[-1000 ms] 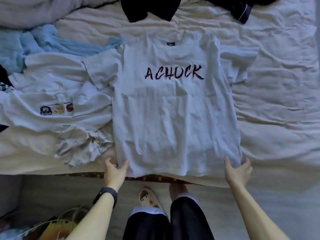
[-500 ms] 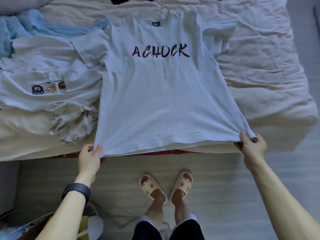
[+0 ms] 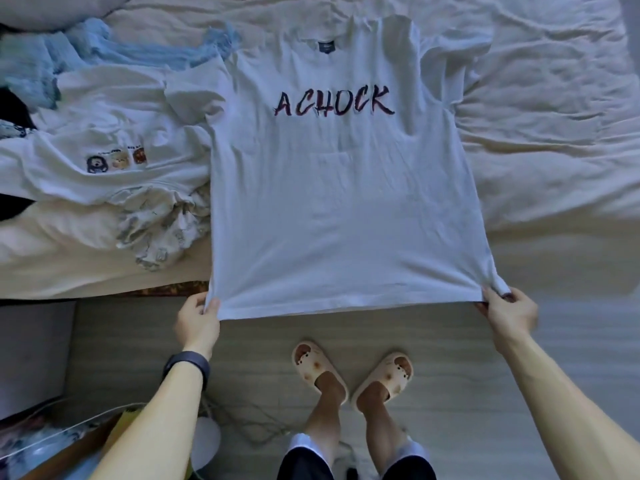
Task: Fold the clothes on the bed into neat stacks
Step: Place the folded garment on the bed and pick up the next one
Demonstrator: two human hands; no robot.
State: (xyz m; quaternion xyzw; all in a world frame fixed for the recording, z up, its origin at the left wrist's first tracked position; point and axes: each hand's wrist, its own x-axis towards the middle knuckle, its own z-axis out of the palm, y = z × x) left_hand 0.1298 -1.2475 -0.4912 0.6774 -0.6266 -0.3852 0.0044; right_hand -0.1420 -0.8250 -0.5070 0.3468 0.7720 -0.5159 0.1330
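Note:
A white T-shirt (image 3: 343, 202) printed "ACHOCK" lies face up, stretched taut from the bed out past its front edge. My left hand (image 3: 197, 322) pinches the shirt's lower left hem corner. My right hand (image 3: 507, 318) pinches the lower right hem corner. Both corners hang in the air over the floor. The shirt's right sleeve is folded in and bunched near the shoulder.
Left of the shirt lie another white T-shirt with small cartoon prints (image 3: 114, 157), a crumpled patterned garment (image 3: 162, 230) and light blue clothes (image 3: 86, 50). The rumpled cream bedsheet (image 3: 554, 116) spreads to the right. My slippered feet (image 3: 353, 375) stand on the floor; clutter sits at lower left.
Both hands took hold of the hem corners and pulled the shirt toward me off the bed's edge, stretching it flat. The right sleeve has folded in.

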